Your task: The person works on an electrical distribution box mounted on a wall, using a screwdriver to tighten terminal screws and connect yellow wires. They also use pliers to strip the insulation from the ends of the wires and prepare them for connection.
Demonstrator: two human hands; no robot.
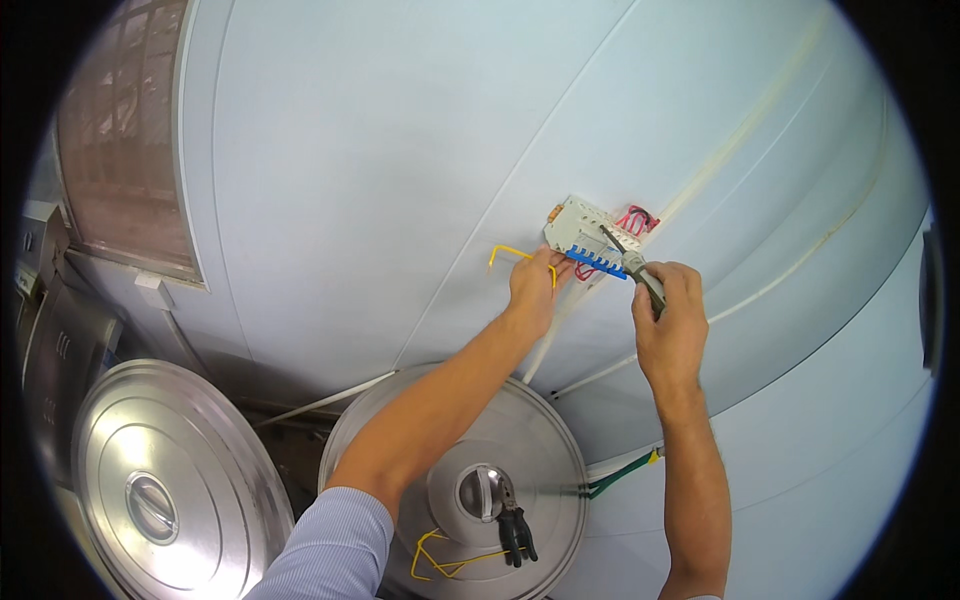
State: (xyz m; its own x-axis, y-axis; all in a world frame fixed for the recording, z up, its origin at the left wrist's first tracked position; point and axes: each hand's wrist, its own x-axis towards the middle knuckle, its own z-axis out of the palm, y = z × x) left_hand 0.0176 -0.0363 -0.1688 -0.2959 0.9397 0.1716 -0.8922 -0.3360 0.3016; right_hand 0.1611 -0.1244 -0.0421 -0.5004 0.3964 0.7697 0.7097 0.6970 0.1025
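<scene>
Pale wall (380, 150) yonder, steel lid (552, 450) bearing pliers (513, 528), left hand (532, 295) gripping yellow wire (515, 251), right hand (672, 325) grasping screwdriver (635, 264) at breaker unit (578, 222)

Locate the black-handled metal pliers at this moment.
In the head view, the black-handled metal pliers lie low, just right of center, on the right-hand round silver metal lid, right of its handle, with bent yellow wires to their left.

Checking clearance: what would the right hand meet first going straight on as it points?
The right hand points a grey-and-black screwdriver at the white, boxy plastic electrical unit, likely met first; whether they touch is unclear.
</scene>
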